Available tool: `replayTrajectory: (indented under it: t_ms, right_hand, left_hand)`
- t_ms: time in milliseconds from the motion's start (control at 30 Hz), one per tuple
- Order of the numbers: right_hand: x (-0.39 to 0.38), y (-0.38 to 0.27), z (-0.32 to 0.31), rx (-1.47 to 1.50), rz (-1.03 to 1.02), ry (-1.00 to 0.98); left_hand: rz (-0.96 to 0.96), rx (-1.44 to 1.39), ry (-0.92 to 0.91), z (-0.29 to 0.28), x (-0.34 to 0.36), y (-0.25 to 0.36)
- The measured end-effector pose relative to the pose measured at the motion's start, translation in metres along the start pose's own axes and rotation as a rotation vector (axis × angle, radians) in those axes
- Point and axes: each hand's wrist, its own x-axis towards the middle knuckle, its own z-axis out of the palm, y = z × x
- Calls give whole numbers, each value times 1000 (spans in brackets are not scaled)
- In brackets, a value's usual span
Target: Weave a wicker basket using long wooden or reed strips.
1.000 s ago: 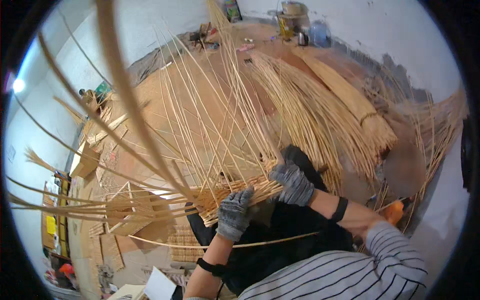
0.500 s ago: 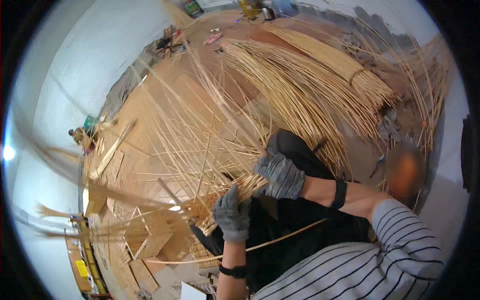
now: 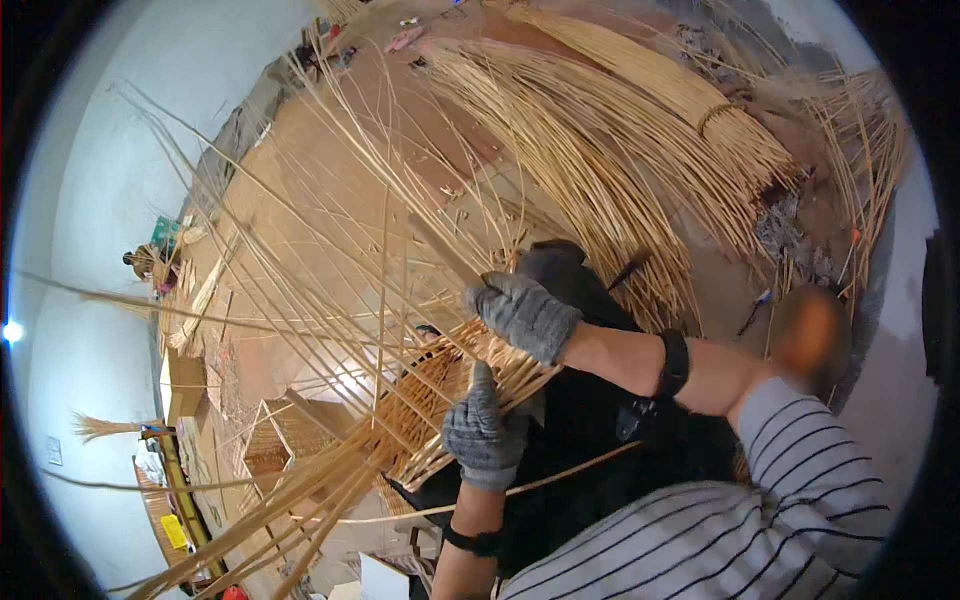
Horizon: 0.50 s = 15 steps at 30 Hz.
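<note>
A partly woven wicker piece (image 3: 412, 405) lies across my lap, with long loose rods fanning out to the left and far side. My left hand (image 3: 486, 432), in a grey knitted glove, is closed on its near edge, thumb up along the weave. At the far edge of the piece is my right hand (image 3: 527, 315), also gloved. Its fingers are wrapped round a flat wooden stick (image 3: 440, 248) that slants up to the left. The right palm hides the stick's lower end. Below the piece, a single loose rod (image 3: 575, 467) crosses my dark apron.
Large bundles of peeled rods (image 3: 600, 180) cover the floor at the far right. A wooden box-like frame (image 3: 275, 445) stands on the left, near a bamboo-edged rack (image 3: 190, 480) by the wall. A second person (image 3: 145, 262) sits far left. Scraps litter the floor.
My right hand has moved left with the stick. The wicker piece has turned, so more of its weave shows, and its long rods have swung. My left hand has shifted slightly right.
</note>
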Motion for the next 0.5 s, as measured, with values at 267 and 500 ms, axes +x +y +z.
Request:
replayTrajectory:
  t_ms: [267,500]
  right_hand:
    - [-1,11,24,175,123,139]
    - [-77,-44,-37,9,-60,364]
  left_hand:
    - [-285,-252,-37,-21,26,11]
    - [-136,-341,-245,-67,-32,-12]
